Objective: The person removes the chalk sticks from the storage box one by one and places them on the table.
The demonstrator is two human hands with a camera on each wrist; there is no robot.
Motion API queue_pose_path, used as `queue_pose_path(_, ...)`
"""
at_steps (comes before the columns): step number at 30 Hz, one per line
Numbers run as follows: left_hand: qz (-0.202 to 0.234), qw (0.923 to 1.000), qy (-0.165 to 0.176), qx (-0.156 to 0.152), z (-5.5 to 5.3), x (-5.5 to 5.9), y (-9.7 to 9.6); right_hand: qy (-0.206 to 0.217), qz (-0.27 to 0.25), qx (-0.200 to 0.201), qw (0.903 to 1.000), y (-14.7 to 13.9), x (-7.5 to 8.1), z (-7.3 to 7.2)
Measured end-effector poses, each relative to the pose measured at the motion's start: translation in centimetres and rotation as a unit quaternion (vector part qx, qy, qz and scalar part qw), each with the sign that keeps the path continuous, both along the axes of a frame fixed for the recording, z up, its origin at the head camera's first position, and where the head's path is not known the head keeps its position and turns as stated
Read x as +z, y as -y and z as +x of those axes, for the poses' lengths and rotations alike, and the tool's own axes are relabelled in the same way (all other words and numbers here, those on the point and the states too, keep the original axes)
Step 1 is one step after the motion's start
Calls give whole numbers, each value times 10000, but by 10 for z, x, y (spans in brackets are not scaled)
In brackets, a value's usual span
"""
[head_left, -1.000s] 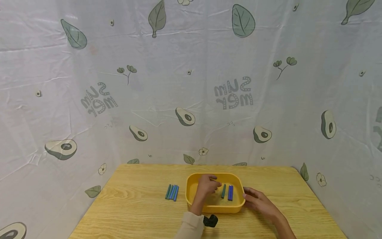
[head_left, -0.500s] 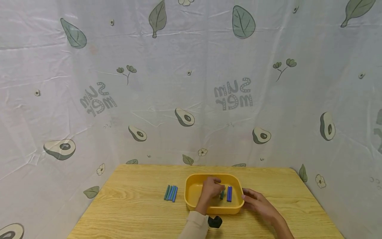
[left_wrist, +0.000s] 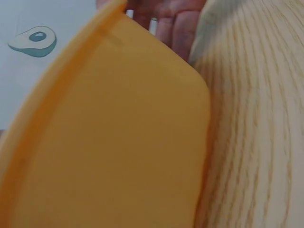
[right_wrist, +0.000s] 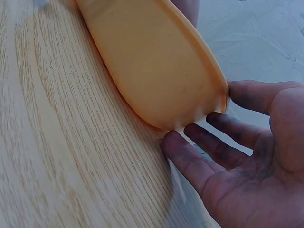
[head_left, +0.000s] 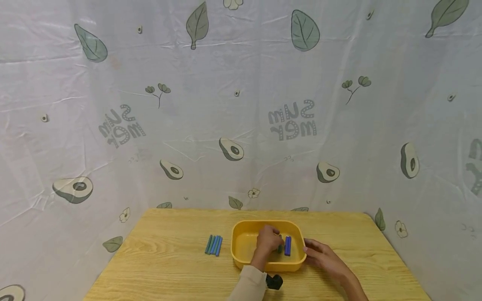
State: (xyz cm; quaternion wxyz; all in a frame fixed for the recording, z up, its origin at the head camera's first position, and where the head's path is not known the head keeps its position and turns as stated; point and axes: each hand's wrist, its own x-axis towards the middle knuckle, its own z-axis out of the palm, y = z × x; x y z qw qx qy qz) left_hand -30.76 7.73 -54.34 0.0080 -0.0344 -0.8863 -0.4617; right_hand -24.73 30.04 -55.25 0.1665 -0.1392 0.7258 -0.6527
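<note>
My left hand [head_left: 268, 240] reaches down into a yellow rectangular tray [head_left: 244, 264]. Its fingertips pinch a dark green stick [head_left: 280, 248], part of which they cover. To the right of that stick, two purple sticks [head_left: 288, 246] lie side by side in the tray. My right hand [head_left: 324, 258] touches the tray's right end from outside. In the right wrist view, the thumb meets the wall near the rim and the extended fingers [right_wrist: 185, 156] touch lower down. The left wrist view is filled mostly by the tray's outer wall [left_wrist: 123, 123], hiding the left fingertips.
Left of the tray, several green and blue sticks [head_left: 213, 245] lie in a row on the wooden table [head_left: 169, 267]. A patterned curtain [head_left: 203, 104] stands behind the table. A black device [head_left: 274, 281] sits at the left wrist.
My left hand has moved slightly rightward and down within the tray, onto the green stick, its fingers closing in. The right hand stays at the tray's end. The head view has shifted slightly.
</note>
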Motion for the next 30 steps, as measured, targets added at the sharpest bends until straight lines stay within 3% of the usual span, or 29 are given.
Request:
queue_pose_path(6, -312, 9993, -7, 213, 3, 0, -3, -12, -7, 30, 10000, 0, -1, 0)
queue_pose_path(18, -425, 9989, -95, 171, 5, 3, 0, 10, 23, 50, 10000, 1, 1, 1)
queue_pose_path(23, -276, 9996, 47, 94, 1, 2, 3, 22, 65, 24, 10000, 0, -1, 1)
queue_pose_path(30, 316, 9992, 259, 5, 2, 3, 9, 61, 39, 22, 10000, 0, 0, -1)
